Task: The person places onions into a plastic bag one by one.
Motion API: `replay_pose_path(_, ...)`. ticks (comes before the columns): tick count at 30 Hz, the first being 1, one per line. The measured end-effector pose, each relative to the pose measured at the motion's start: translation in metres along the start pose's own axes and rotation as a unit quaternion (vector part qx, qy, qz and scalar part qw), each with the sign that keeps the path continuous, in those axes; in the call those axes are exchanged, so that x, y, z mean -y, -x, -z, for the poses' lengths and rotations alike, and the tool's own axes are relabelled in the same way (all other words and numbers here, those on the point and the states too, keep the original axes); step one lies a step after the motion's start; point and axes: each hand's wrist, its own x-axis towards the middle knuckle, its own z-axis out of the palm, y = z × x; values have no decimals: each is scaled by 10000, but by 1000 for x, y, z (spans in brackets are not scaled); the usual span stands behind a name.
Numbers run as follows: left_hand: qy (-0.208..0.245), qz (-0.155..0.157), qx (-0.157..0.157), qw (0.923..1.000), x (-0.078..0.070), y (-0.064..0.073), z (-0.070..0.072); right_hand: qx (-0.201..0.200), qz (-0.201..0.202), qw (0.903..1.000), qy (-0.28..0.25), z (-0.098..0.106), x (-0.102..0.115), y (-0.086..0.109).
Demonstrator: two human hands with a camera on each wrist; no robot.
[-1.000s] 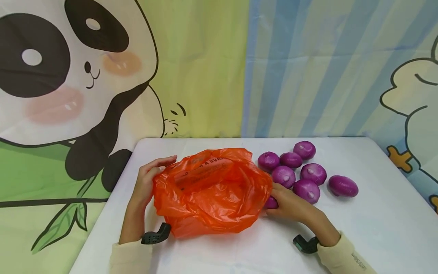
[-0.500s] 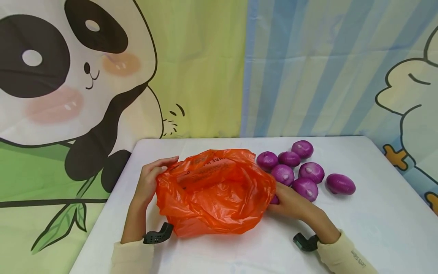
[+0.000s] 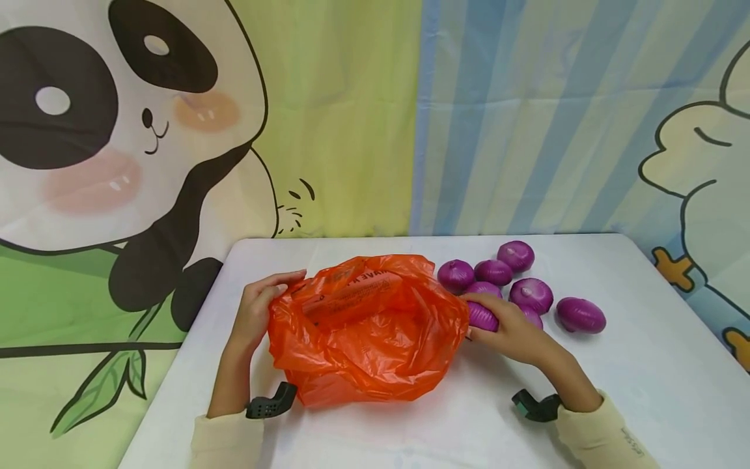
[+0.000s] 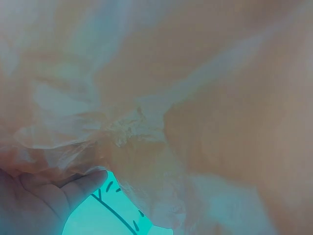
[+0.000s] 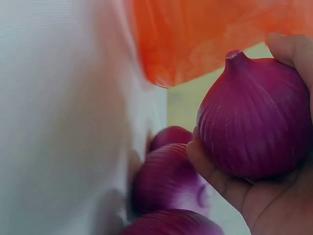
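A thin orange plastic bag (image 3: 375,365) stands with its mouth spread wide on the white table. My left hand (image 3: 253,316) holds the bag's rim at its left side; in the left wrist view the film covers most of the picture and a few fingers (image 4: 83,188) show under it. Just off the bag's right side, my right hand (image 3: 518,332) grips a purple onion (image 3: 483,317). The right wrist view shows this onion (image 5: 257,117) between thumb and fingers, with its stem end toward the bag (image 5: 195,44).
Several more purple onions lie right of the bag, among them one at the back (image 3: 515,256) and one apart on the right (image 3: 580,315). The white table (image 3: 633,391) ends at a cloth backdrop (image 3: 346,130) printed with a panda.
My right hand has shifted up and to the right with the onion, which now shows more clearly beside the bag. The left hand stays at the rim.
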Motion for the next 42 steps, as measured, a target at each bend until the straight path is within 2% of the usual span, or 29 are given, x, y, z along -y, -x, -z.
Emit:
replay_pose_path(7,-66,77,-7,9999,0,0,0,-389,-324,9986,-162,16,14,2)
replay_pose_path(11,-6,114,-18,9999,1,-1,0,-525,-374,9975,-297,23,26,3)
replay_pose_path(18,-6,66,-106,9999,2,-1,-3,-632,-511,9956,-458,37,69,5)
replay_pose_path(24,-71,131,-131,9998,4,-1,-4,-689,-276,9959,-510,42,69,2)
replay_pose_path(29,-145,188,-128,9996,3,-1,-4,-681,-287,9961,-487,44,61,-4)
replay_pose_path(33,-159,176,-81,9997,2,-1,-5,-818,2,9942,-703,46,63,-10)
replay_pose_path(37,-103,136,-81,9998,1,-1,-6,-862,128,9928,-820,49,75,-17)
replay_pose_path(42,-15,-2,-33,10000,1,0,-7,-642,52,9935,-937,53,107,-26)
